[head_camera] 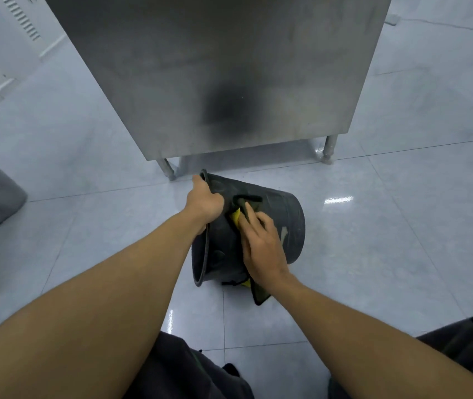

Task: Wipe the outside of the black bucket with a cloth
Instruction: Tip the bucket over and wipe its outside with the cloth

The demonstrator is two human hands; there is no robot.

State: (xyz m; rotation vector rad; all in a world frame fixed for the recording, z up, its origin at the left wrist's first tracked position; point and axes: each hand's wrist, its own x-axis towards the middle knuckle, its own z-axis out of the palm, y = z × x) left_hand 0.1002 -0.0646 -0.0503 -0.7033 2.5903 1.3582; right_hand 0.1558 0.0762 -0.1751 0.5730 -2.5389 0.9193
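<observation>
Two hands work the bucket (287, 226), which lies tipped on its side on the tiled floor (402, 226), just in front of the near edge of a steel cabinet (215, 82), its mouth facing left. The left hand (205, 204) has its fingers curled tight over the rim, holding the bucket in that tilt. The right hand (261, 246) lies flat on the wall with fingers spread and only slightly bent, pressing the cloth (236, 216) — dark with a yellow face — against the side; a loose tail of it hangs to the floor by the wrist. The main risk is probably the bucket rolling or skidding, since it rests on a curved wall on glossy tile and only the rim grip steadies it — a hard push from the wiping hand could slide it toward the cabinet legs. The hanging tail could drag along the floor and carry dirt back onto the wall. The underside touching the floor looks likely to be missed unless the bucket is turned. No brand, label or writing can be read anywhere; pale smears on the bucket are not lettering.
</observation>
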